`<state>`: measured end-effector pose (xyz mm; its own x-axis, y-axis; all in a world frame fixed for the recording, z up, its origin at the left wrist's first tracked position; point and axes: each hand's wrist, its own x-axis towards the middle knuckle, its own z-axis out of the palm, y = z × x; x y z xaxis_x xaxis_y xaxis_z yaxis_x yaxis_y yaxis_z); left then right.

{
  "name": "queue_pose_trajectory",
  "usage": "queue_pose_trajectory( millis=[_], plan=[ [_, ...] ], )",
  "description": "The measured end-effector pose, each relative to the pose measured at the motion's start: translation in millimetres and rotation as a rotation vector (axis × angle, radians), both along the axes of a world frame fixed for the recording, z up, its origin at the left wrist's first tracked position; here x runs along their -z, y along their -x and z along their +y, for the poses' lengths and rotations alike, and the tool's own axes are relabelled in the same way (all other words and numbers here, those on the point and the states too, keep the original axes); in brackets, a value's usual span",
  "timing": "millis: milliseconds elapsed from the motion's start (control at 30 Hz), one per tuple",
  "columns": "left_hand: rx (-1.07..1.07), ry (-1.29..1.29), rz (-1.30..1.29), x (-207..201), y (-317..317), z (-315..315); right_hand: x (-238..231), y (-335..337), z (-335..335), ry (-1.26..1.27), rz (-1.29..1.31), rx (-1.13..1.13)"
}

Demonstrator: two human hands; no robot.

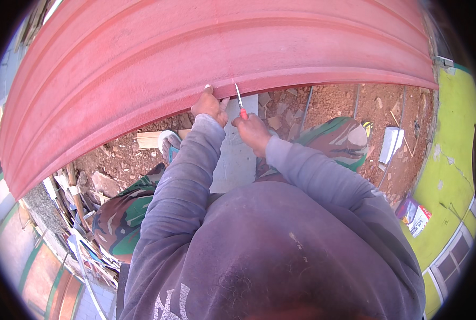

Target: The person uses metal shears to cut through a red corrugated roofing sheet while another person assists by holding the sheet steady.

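A large red ribbed roofing sheet [211, 58] spans the far side, its near edge curving in front of me. My left hand [210, 103] is closed on that edge, thumb on top and the other fingers partly hidden underneath. Just to its right, my right hand [253, 133] grips red-handled tin snips [243, 113]. Their slim metal blade points away from me and its tip meets the edge of the sheet. A short pale line runs on the sheet just beyond the tip. Whether the blades are apart I cannot tell.
Under my arms lies a grey board [232, 160]. Reddish soil with rubble [334, 101] and thin rods surrounds it. A white block [391, 144] lies at right, near a yellow-green wall [451, 133] and a plastic container [414, 216]. Wooden sticks [75, 192] are piled at left.
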<state>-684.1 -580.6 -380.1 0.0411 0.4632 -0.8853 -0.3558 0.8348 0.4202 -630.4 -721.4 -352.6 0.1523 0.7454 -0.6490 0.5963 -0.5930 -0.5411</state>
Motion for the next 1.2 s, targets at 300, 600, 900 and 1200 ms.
queue_pose_trajectory(
  millis=[300,600,900,1200],
  plan=[
    [0.023,-0.006,0.060,-5,-3,0,-5,2,4,-0.019,-0.232,-0.283],
    [0.016,-0.012,0.056,-8,-4,-1,-7,-1,3,-0.077,-0.284,-0.379],
    [0.020,-0.015,0.051,-7,-4,-1,-7,0,3,-0.057,-0.204,-0.212],
    [0.022,-0.015,0.021,-6,-3,0,-10,-3,6,0.021,-0.124,-0.170]
  ],
)
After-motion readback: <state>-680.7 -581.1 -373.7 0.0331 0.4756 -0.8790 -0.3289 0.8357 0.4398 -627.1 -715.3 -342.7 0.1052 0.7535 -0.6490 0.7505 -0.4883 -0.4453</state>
